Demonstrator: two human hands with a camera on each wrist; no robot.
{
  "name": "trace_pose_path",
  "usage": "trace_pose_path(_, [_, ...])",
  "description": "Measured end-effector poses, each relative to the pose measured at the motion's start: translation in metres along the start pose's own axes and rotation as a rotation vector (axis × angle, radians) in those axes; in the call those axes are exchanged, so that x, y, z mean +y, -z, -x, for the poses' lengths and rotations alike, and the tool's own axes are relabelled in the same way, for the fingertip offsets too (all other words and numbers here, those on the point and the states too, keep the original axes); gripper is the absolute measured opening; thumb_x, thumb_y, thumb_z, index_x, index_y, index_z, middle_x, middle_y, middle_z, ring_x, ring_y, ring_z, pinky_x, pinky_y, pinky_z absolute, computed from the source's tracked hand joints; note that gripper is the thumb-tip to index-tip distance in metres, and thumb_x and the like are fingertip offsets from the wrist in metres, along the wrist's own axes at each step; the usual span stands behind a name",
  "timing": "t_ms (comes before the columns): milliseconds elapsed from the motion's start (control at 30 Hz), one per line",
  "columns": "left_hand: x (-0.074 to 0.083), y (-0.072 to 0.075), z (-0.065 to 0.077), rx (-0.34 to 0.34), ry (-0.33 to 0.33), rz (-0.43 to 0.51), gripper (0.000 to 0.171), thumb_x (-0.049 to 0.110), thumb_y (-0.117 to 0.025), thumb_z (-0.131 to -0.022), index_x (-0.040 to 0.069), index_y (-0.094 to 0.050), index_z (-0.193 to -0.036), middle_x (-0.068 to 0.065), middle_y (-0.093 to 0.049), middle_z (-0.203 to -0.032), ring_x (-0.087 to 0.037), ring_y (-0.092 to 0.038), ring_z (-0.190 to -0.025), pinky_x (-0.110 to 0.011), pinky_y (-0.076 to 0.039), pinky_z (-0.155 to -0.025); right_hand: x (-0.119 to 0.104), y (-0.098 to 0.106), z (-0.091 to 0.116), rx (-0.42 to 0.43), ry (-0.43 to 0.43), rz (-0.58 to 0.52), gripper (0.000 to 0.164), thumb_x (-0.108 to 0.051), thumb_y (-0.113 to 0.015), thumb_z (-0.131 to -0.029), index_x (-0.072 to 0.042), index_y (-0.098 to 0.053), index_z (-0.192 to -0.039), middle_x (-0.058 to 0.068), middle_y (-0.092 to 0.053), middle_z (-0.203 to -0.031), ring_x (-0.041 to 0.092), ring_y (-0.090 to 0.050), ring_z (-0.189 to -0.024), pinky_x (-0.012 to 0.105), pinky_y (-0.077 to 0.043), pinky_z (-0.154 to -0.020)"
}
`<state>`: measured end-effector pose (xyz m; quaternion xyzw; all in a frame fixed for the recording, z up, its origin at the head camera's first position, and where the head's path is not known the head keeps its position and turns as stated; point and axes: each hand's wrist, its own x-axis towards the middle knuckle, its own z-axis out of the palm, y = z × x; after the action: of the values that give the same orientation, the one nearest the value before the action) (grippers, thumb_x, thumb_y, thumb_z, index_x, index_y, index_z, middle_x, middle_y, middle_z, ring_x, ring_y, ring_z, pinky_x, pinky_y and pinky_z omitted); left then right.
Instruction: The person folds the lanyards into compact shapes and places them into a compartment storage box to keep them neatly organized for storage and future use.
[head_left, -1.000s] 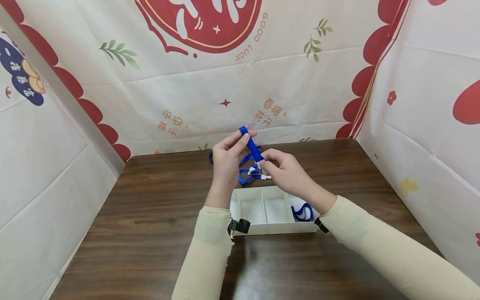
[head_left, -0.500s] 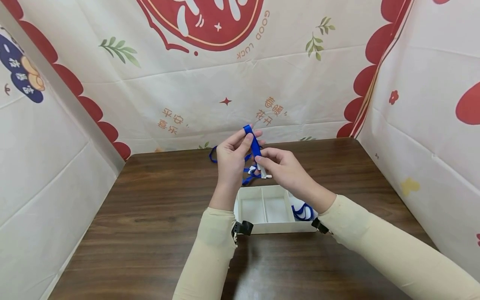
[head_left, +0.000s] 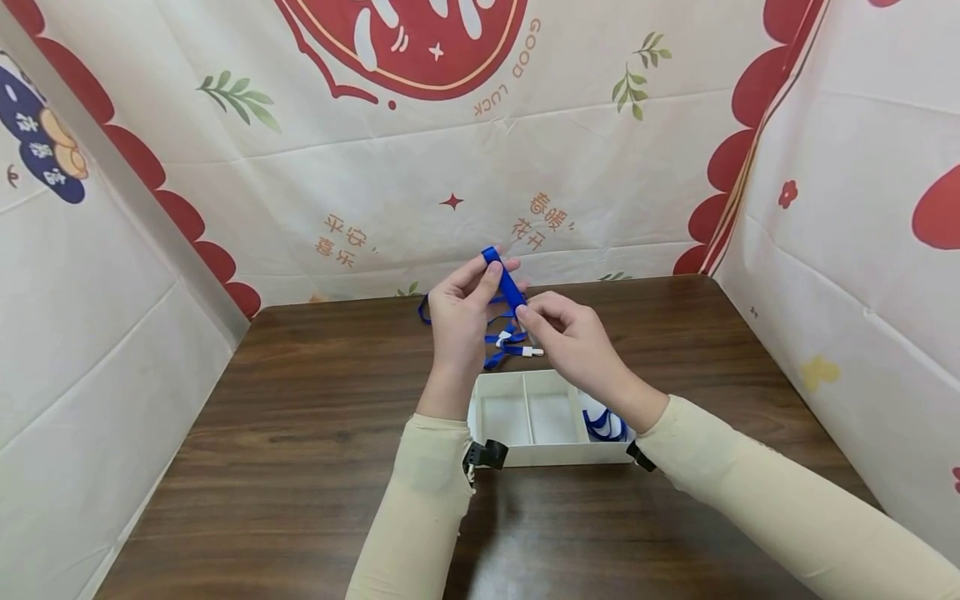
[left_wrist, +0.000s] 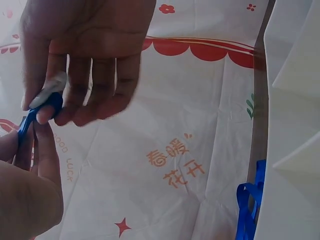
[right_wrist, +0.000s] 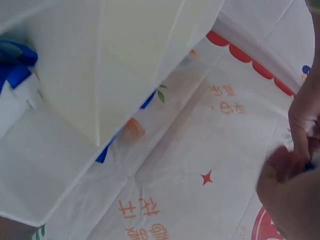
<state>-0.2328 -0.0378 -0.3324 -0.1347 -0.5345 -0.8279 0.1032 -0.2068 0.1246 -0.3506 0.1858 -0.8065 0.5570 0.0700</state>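
Observation:
Above the table's back part, both hands hold a folded blue lanyard (head_left: 512, 292) between them. My left hand (head_left: 461, 312) pinches its upper end between thumb and fingers, where the strap loops over a finger. Below and to the right, my right hand (head_left: 566, 325) pinches the lower end with thumb and forefinger. In the left wrist view a white piece (left_wrist: 52, 90) shows by the strap at the right hand's fingertips. More blue lanyards with white clips (head_left: 531, 352) lie loose on the table just behind the hands, partly covered by them.
A white divided box (head_left: 555, 456) stands in front of the lanyards, under the wrists. Its right compartment holds a coiled blue lanyard (head_left: 603, 423) with white parts. The brown wooden table (head_left: 300, 467) is bordered by printed cloth walls (head_left: 420, 167).
The right hand slides slightly down the folded strap, then back up a little; both hands keep their hold. White ends seen under the right fingers half a second ago are now mostly covered.

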Motion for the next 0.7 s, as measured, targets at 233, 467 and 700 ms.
trace_pose_path(233, [-0.0011, -0.0035, -0.0012, 0.047, -0.007, 0.008, 0.028, 0.014, -0.064, -0.107, 0.002, -0.074, -0.131, -0.002, -0.084, -0.1, -0.015, -0.081, -0.082, -0.033, -0.066, -0.082, -0.0024, -0.0014, 0.001, 0.119, 0.03, -0.08, 0.023, -0.025, -0.068, -0.106, -0.005, -0.076, -0.114, 0.008, -0.071, -0.087, 0.014, -0.06, -0.071, 0.025, -0.047, -0.057])
trace_pose_path(467, [-0.0018, -0.0031, -0.0012, 0.044, -0.009, 0.008, 0.028, 0.014, -0.065, -0.107, 0.002, -0.074, -0.131, -0.003, -0.084, -0.101, -0.014, -0.081, -0.081, -0.032, -0.066, -0.081, -0.0053, -0.0001, 0.001, 0.108, 0.004, -0.154, 0.022, -0.02, -0.07, -0.105, -0.005, -0.067, -0.121, 0.018, -0.076, -0.095, 0.023, -0.069, -0.078, 0.021, -0.059, -0.069])
trace_pose_path(700, [-0.0023, -0.001, 0.0, 0.028, -0.02, -0.014, 0.029, 0.016, -0.065, -0.107, 0.003, -0.074, -0.131, 0.004, -0.083, -0.097, -0.014, -0.08, -0.077, -0.031, -0.066, -0.077, -0.0018, 0.0008, 0.0024, 0.124, 0.049, -0.02, 0.02, -0.024, -0.068, -0.106, -0.006, -0.074, -0.112, 0.022, -0.068, -0.088, 0.021, -0.057, -0.067, 0.025, -0.049, -0.057])
